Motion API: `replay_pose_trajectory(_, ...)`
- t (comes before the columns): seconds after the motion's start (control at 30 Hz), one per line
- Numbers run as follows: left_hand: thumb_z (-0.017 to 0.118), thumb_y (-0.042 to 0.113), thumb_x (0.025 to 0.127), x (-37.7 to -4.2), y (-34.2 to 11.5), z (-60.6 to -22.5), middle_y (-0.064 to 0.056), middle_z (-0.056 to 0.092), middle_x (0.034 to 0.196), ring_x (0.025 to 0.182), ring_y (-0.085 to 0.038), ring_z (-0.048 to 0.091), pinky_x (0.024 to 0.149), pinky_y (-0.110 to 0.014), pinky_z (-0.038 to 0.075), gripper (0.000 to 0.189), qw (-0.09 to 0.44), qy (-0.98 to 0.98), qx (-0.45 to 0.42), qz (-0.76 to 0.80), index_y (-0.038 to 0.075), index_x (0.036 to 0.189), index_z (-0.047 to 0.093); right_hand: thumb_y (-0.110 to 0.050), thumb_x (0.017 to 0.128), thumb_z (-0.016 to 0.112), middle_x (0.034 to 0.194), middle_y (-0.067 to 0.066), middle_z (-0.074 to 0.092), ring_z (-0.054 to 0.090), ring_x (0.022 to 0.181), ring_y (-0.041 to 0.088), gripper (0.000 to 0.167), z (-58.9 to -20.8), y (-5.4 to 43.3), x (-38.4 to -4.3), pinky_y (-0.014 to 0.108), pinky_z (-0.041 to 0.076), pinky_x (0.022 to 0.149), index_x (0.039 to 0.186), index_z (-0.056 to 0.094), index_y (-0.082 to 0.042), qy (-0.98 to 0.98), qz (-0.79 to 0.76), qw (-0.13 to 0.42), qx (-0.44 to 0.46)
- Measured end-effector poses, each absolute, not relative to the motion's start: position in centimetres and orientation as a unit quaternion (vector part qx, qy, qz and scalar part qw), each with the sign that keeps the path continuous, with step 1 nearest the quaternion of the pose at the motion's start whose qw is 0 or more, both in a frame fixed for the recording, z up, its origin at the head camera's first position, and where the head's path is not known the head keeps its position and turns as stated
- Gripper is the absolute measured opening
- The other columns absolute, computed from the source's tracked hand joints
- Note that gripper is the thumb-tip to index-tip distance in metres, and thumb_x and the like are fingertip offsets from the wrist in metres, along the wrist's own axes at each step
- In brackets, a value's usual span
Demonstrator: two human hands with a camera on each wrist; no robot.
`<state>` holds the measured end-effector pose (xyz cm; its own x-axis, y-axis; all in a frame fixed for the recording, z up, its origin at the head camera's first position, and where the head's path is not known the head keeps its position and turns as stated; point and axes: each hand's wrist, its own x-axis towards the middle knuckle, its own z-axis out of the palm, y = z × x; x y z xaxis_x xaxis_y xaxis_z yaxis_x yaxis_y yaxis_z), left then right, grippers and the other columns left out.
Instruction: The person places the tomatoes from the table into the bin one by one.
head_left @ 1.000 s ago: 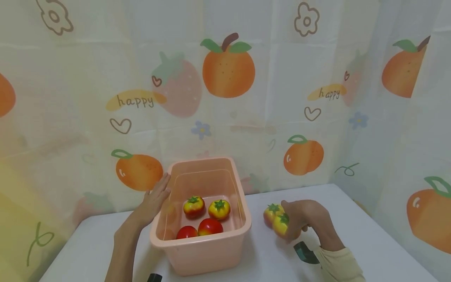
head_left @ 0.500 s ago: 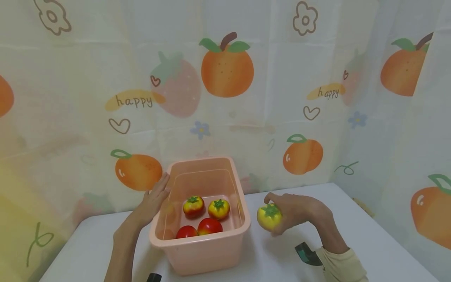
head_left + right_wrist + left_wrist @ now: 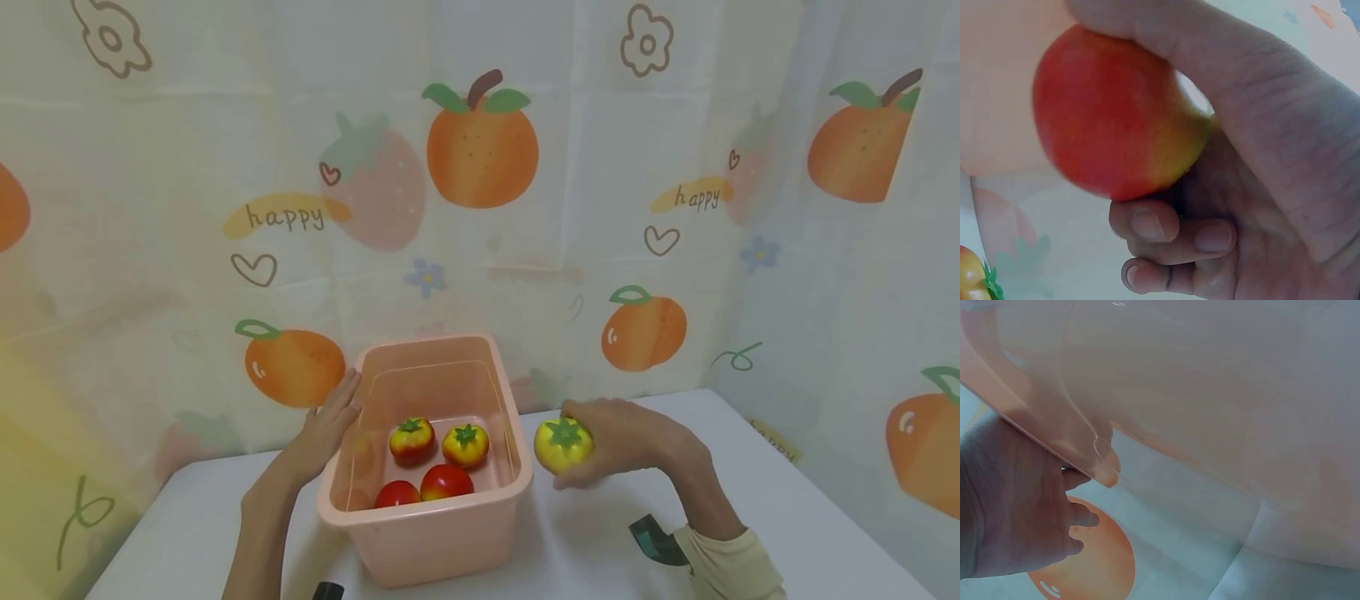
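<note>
My right hand (image 3: 626, 442) grips a red and yellow tomato (image 3: 564, 446), its green leafy top facing up in the head view. The right wrist view shows the red underside of this tomato (image 3: 1113, 119) between thumb and fingers. It is just right of the pink plastic bin (image 3: 438, 521). On the bin's left rim my left hand (image 3: 322, 433) rests with extended fingers; in the left wrist view the hand (image 3: 1022, 494) lies along the outside. Inside the bin are several tomatoes: two with leafy tops (image 3: 412, 442) and red ones (image 3: 447, 481) nearer the front.
The bin stands on a white table (image 3: 765, 492) against a fruit-print curtain (image 3: 525, 242). Another yellow-red tomato (image 3: 971, 275) shows at the lower left edge of the right wrist view; its exact place is unclear.
My right hand has lifted a tomato and moved it left toward the bin. Of the two tomatoes seen near it earlier, only the held one shows in the head view. The left hand stays.
</note>
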<state>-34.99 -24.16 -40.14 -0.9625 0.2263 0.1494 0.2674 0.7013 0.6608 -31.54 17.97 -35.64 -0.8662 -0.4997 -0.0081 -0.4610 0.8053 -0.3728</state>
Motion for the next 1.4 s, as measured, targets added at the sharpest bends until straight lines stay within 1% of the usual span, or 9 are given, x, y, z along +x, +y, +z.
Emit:
replay_pose_trajectory(0.27,0.03,0.053,0.11,-35.0,-24.2,-40.1,-0.018,0.0,0.178,0.162,-0.051,-0.004,0.121,-0.078,-0.016,0.075,0.032,-0.922,-0.136,-0.36,0.011,0.169,0.011,-0.07,0.084,0.072,0.084,-0.004,0.062,0.059,0.074,0.015,0.062,-35.1,17.6,-31.3,0.031,0.049,0.064,0.12,0.053,-0.023,0.947,-0.239,0.054,-0.206)
replay_pose_trajectory(0.47,0.03,0.052,0.11,-35.1,-24.2,-40.1,-0.017,0.001,0.178,0.163,-0.05,-0.004,0.122,-0.078,-0.016,0.074,0.026,-0.926,-0.131,-0.353,0.012,0.169,0.01,-0.071,0.085,0.071,0.094,-0.009,0.067,0.062,0.079,0.01,0.077,-35.3,16.4,-31.4,0.028,0.055,0.071,0.141,0.046,-0.026,0.945,-0.232,-0.026,-0.229)
replay_pose_trajectory(0.6,0.031,0.055,0.109,-35.0,-24.2,-40.1,-0.017,0.0,0.178,0.163,-0.05,-0.004,0.122,-0.078,-0.016,0.076,0.027,-0.924,-0.132,-0.357,0.012,0.169,0.01,-0.063,0.087,0.076,0.13,-0.003,0.07,0.07,0.102,0.015,0.089,-35.7,15.0,-31.5,0.037,0.064,0.09,0.156,0.04,-0.021,0.938,-0.22,-0.097,-0.25)
replay_pose_trajectory(0.67,0.031,0.056,0.109,-35.0,-24.2,-40.1,-0.016,0.0,0.178,0.163,-0.049,-0.004,0.122,-0.078,-0.016,0.077,0.026,-0.924,-0.131,-0.358,0.012,0.169,0.01,-0.057,0.088,0.077,0.15,0.004,0.061,0.068,0.121,0.021,0.093,-36.0,14.3,-31.4,0.044,0.062,0.1,0.161,0.036,-0.018,0.932,-0.21,-0.124,-0.267)
replay_pose_trajectory(0.73,0.03,0.056,0.109,-35.0,-24.2,-40.1,-0.017,0.0,0.178,0.163,-0.049,-0.004,0.121,-0.078,-0.016,0.077,0.025,-0.924,-0.131,-0.359,0.011,0.169,0.011,-0.051,0.089,0.078,0.159,0.008,0.052,0.064,0.132,0.024,0.096,-36.1,13.7,-31.3,0.047,0.059,0.105,0.164,0.03,-0.017,0.926,-0.205,-0.136,-0.286)
replay_pose_trajectory(0.87,0.029,0.054,0.11,-35.0,-24.1,-40.1,-0.018,0.0,0.178,0.163,-0.05,-0.004,0.122,-0.078,-0.015,0.076,0.023,-0.924,-0.131,-0.359,0.009,0.169,0.01,-0.047,0.092,0.076,0.143,0.007,0.057,0.068,0.119,0.019,0.095,-36.4,13.0,-31.0,0.038,0.062,0.1,0.166,0.025,-0.017,0.917,-0.186,-0.158,-0.315)
replay_pose_trajectory(1.0,0.029,0.052,0.11,-35.0,-24.1,-40.0,-0.017,0.0,0.178,0.163,-0.05,-0.004,0.122,-0.078,-0.015,0.075,0.024,-0.924,-0.132,-0.358,0.009,0.168,0.01,-0.05,0.093,0.074,0.123,0.003,0.06,0.065,0.104,0.013,0.086,-36.4,13.1,-31.0,0.031,0.064,0.093,0.162,0.035,-0.015,0.913,-0.145,-0.188,-0.333)
replay_pose_trajectory(1.23,0.03,0.054,0.109,-35.0,-24.0,-39.9,-0.016,0.0,0.178,0.163,-0.049,-0.004,0.122,-0.078,-0.015,0.076,0.026,-0.926,-0.128,-0.356,0.011,0.169,0.011,-0.045,0.095,0.073,0.129,0.004,0.064,0.067,0.112,0.018,0.066,-36.2,13.7,-31.3,0.038,0.063,0.098,0.151,0.052,-0.016,0.912,-0.119,-0.192,-0.343)
replay_pose_trajectory(1.4,0.029,0.055,0.109,-35.0,-24.1,-40.0,-0.016,0.0,0.178,0.163,-0.049,-0.004,0.122,-0.077,-0.015,0.076,0.024,-0.926,-0.125,-0.355,0.012,0.169,0.01,-0.041,0.094,0.077,0.123,0.0,0.067,0.067,0.108,0.014,0.058,-36.1,14.2,-31.5,0.035,0.063,0.096,0.144,0.06,-0.02,0.908,-0.112,-0.196,-0.352)
